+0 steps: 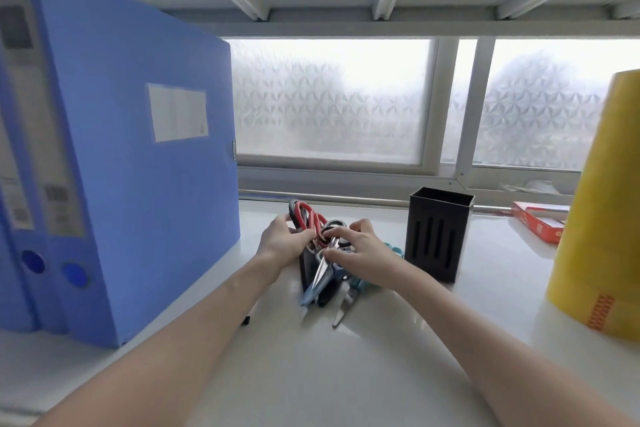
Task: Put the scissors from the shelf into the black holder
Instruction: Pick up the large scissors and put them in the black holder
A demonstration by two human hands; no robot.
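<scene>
My two forearms fill the near edge, reaching forward over the white shelf. Left hand is curled around the red and black handles of the scissors bunch, gripping them. Right hand has fingers bent down onto the black loops and the pivot, seems to be pinching one pair, cannot tell if it's fully closed on it.

Step in hand, my read: gathering the scissors into one bundle, none in the holder yet. Next move calls for lifting the bunch clear of the shelf, swinging it right and dropping it blades-down through the open top; handles are tangled, so a pair could slip out.

Scissors: several pairs heaped together, silver blades pointing toward me, one bluish blade, a teal-handled pair lying partly under my right wrist with its tip nearest me. They sit mid-shelf, near the black holder but not touching it.

The holder stands upright to the right, slotted front, looks empty from here. Blue file boxes left, yellow tape roll far right, red box behind it
</scene>
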